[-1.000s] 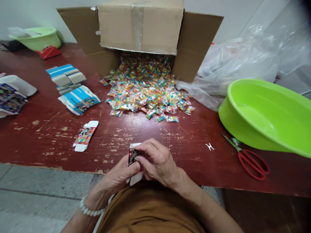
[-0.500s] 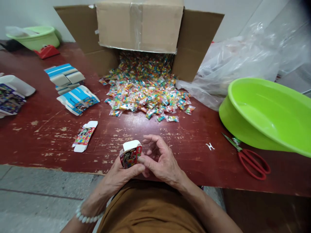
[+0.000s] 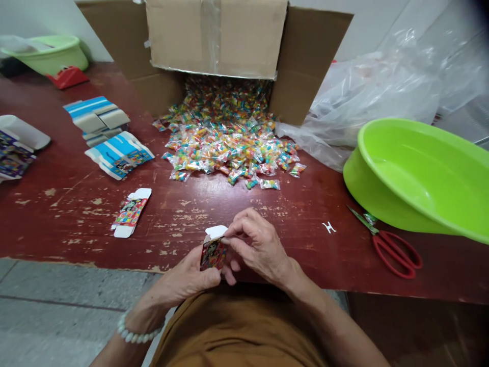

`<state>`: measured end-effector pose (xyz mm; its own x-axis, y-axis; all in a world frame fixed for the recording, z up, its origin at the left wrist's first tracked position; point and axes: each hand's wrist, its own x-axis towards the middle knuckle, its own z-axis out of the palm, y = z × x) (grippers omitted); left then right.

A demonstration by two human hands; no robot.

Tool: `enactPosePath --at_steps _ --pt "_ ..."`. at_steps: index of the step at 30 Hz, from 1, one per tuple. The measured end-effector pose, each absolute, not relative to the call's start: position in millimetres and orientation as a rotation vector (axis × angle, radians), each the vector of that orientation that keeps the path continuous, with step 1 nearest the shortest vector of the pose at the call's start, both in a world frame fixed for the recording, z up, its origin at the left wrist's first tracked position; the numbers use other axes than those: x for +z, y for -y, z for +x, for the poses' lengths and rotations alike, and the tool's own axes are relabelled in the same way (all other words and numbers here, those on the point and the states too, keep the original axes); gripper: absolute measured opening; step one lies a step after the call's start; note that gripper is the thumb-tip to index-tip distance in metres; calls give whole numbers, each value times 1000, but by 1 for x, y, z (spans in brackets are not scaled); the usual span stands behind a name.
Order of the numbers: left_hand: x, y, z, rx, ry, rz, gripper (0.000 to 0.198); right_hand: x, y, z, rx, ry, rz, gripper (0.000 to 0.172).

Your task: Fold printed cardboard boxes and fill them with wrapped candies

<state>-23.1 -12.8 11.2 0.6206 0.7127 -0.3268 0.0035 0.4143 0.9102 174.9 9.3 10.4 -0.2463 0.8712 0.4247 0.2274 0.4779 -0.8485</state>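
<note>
A small printed paperboard carton (image 3: 212,253) with a white top flap (image 3: 216,232) stands partly folded up in my hands, above the table's front edge. My left hand (image 3: 183,279) grips it from below and from the side. My right hand (image 3: 257,244) pinches at the flap's edge with thumb and forefinger. The carton's far side is hidden by my fingers. A flat, unfolded carton blank (image 3: 130,214) lies on the table to the left of my hands.
A heap of colourful wrapped sweets (image 3: 229,153) spills from an open cardboard box (image 3: 214,35). Blue printed blanks (image 3: 119,155) and printed cartons (image 3: 15,153) lie left. A green basin (image 3: 416,173), red-handled scissors (image 3: 395,254) and a plastic bag (image 3: 367,102) lie right.
My right hand has moved from beside the carton to pinching its top flap. The carton has turned in my left hand, and the flap now stands more closed.
</note>
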Motion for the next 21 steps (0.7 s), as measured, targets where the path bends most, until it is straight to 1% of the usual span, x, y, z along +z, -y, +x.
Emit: enactPosePath --at_steps 2,5,7,11,15,18,21 --pt "10 14 -22 501 -722 1012 58 13 -10 181 820 1866 -890 9" --pt "9 18 -18 544 -700 894 53 16 -10 185 784 1982 -835 12" --pt "8 20 -15 586 -706 836 53 15 -9 186 756 1989 -834 13" --pt "1 21 -16 575 -683 835 62 11 -6 185 751 1973 -831 12" --pt "-7 22 -17 550 -674 832 71 9 -7 185 667 1960 -780 13" --pt "-10 22 -16 572 -700 789 69 8 -8 186 634 1971 -765 14" --pt "-9 19 -18 531 -712 880 69 6 -9 186 642 1995 -779 14"
